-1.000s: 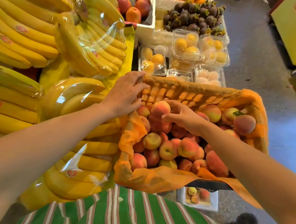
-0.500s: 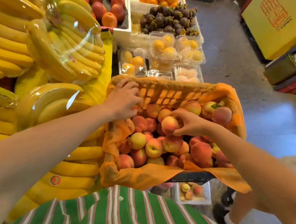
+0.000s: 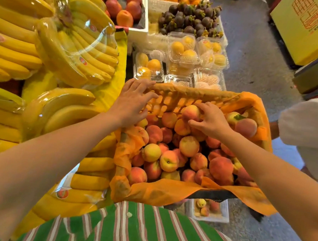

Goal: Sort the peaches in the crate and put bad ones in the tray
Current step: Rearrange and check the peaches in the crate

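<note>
We see little of the crate (image 3: pixel 211 196) itself. The orange liner (image 3: pixel 165 192) covers all but a dark strip of its near wall, and our left hand (image 3: pixel 131 104) lies over its far left corner. Of the peaches (image 3: pixel 189 145) only the top layer shows. The fingers (image 3: pixel 206 109) of our right hand (image 3: pixel 211 121) curl over one peach (image 3: pixel 190 112), hiding its right side. The crate's corner covers part of the tray (image 3: pixel 222 219). The picture's edges cut off the bananas (image 3: pixel 5 49) and a person in white (image 3: pixel 314 130).
</note>
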### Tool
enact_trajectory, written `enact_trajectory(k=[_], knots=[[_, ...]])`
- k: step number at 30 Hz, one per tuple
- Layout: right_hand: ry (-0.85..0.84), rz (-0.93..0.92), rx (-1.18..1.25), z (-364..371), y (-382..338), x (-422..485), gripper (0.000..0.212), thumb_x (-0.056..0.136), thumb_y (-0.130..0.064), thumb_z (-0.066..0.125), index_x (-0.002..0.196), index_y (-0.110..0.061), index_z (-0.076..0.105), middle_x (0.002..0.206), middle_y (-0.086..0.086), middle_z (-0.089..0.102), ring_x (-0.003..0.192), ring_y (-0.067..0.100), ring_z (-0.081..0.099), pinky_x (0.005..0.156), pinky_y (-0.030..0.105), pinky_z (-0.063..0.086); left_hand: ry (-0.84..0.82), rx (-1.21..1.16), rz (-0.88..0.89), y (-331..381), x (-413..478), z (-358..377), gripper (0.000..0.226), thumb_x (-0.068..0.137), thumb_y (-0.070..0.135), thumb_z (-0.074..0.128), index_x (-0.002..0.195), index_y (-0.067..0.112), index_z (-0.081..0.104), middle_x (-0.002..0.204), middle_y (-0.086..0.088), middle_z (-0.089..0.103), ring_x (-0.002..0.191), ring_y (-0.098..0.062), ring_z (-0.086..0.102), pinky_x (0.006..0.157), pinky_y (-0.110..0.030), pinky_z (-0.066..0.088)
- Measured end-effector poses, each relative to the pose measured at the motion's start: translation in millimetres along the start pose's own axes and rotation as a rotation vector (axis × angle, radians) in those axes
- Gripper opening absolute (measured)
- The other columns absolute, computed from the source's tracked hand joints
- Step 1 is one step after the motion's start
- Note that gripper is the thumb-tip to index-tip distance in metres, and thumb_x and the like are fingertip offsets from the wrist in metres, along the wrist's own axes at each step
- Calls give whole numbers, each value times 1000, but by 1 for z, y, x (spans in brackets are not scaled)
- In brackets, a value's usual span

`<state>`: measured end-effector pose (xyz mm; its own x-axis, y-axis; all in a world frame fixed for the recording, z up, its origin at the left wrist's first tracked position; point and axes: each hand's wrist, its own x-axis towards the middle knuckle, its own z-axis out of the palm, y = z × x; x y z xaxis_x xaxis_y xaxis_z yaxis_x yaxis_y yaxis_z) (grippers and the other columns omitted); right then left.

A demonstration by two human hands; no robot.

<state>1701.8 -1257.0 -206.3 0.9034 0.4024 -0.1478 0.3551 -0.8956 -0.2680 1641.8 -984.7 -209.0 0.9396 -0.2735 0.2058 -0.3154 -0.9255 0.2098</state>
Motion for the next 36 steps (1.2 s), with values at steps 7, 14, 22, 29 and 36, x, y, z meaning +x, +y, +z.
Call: enact_trajectory(k=[7, 14, 22, 29, 36], knots=[[140, 120, -61, 14, -4, 3, 43, 81, -48, 61, 100, -11, 53, 89, 11, 64, 85, 34, 61, 69, 48, 50, 1, -45, -35, -8, -1, 7, 47, 80, 23, 61, 126, 22, 55, 146, -5, 37, 139, -27, 28, 116, -42, 9], [141, 32, 148, 19, 9, -5, 49, 85, -38, 67, 125, -13, 53, 112, 8, 61, 104, 26, 58, 86, 45, 49, 13, -92, -28, -12, 0, 10, 46, 80, 21, 61, 125, 20, 56, 143, -4, 40, 136, -27, 32, 116, -46, 13], [168, -57, 242, 8, 3, -7, 43, 83, -30, 72, 121, -13, 58, 112, 6, 59, 104, 24, 57, 88, 42, 49, 38, -138, -57, -11, -2, 9, 50, 81, 20, 61, 129, 19, 52, 146, -5, 38, 140, -26, 27, 118, -47, 14], [-138, -439, 259, 31, -63, -12, 36, 83, -35, 70, 113, -16, 63, 108, 3, 64, 100, 19, 58, 87, 37, 49, -18, -172, -45, -18, -9, 11, 55, 83, 30, 62, 136, 21, 47, 156, -2, 27, 147, -24, 14, 120, -48, 9], [-430, -437, -107, 73, -82, -23, 67, 75, -52, 74, 120, -12, 44, 129, 5, 45, 95, 25, 57, 62, 34, 42, -32, -169, -50, -20, -14, 13, 53, 83, 29, 58, 134, 20, 49, 156, -3, 26, 147, -26, 13, 120, -47, 10]])
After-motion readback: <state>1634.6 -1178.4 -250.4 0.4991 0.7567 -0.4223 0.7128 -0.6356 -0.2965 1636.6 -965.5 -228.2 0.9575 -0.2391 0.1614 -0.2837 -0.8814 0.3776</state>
